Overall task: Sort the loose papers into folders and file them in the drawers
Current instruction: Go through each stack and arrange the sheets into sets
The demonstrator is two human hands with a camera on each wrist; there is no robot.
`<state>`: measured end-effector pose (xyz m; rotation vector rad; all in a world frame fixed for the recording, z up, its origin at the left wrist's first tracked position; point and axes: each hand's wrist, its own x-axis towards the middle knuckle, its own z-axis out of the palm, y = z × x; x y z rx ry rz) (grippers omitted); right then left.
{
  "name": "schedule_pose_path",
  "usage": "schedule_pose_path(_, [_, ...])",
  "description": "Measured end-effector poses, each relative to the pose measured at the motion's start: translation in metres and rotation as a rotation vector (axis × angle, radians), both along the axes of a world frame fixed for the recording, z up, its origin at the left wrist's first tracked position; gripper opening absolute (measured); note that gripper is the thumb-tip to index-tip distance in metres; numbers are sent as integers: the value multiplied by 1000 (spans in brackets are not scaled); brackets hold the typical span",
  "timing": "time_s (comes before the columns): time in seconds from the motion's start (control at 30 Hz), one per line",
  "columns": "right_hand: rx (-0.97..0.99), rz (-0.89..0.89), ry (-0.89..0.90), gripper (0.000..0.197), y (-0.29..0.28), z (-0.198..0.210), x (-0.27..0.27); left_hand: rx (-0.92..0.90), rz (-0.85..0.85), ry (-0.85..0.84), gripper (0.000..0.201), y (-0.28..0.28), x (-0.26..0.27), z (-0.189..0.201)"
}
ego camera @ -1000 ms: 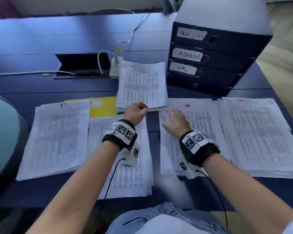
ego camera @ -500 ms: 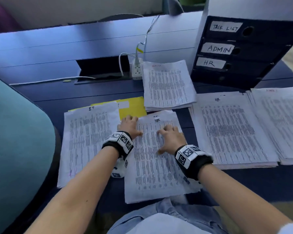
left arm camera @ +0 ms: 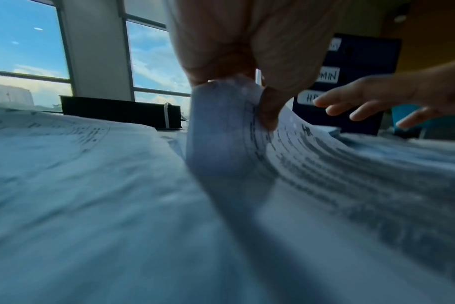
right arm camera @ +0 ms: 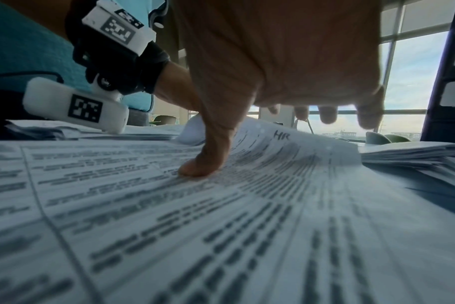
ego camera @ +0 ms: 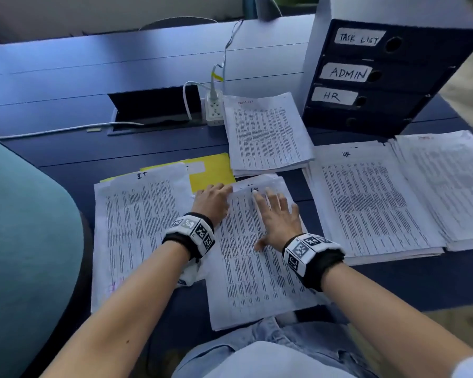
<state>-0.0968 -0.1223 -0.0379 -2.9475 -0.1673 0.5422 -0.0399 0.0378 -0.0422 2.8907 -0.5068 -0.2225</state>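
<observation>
From the head view we see the HR sheet (ego camera: 253, 257) lying on the desk (ego camera: 66, 77) in front of the drawer unit (ego camera: 380, 77), nearer us and to its left. Our left hand (ego camera: 212, 201) grips the sheet's top left corner; our right hand (ego camera: 277, 219) lies spread on its upper part, fingers straight. A yellow folder (ego camera: 210, 170) peeks out just left of the sheet's top edge.

In the left wrist view our left hand (left arm camera: 247, 61) pinches the curled-up corner of the HR sheet (left arm camera: 325, 164) between thumb and fingers.

In the right wrist view our right hand (right arm camera: 273, 61) has its thumb (right arm camera: 208, 160) pressed on the HR sheet (right arm camera: 221, 226), its fingers extended above the paper.
</observation>
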Motion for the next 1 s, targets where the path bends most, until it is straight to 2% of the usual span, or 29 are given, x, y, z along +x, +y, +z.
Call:
schedule_pose_path(0.03, [-15,13,-7,128,2,0,0,-80,13,-2,15,2,-1,1])
schedule_pose_path(0.07, [-27,23,-13,130,3,1,-1,-164,33,9,13,3,-2,2])
schedule_pose_path(0.23, [-58,37,-42,134,4,2,-4,-428,66,200,33,14,0,7])
schedule_pose_path(0.37, [-99,111,-97,130,5,5,-3,-478,38,293,42,21,1,10])
schedule_pose_path(0.47, [-93,150,-120,128,3,8,-3,-569,113,368,34,25,3,12])
schedule_pose_path(0.57, [-80,173,-131,126,3,8,-5,-595,204,427,38,29,8,13])
schedule_pose_path(0.7, [-104,155,-101,112,4,12,-3,-597,219,440,31,34,14,13])
schedule_pose_path(0.77, [-85,142,-93,118,4,13,0,-646,229,469,29,35,15,13])
schedule_pose_path(0.87, [-95,168,-90,128,6,12,2,-697,261,516,36,35,15,17])
schedule_pose_path(1.0, [-52,170,-72,127,5,11,9,-738,235,548,28,41,12,20])
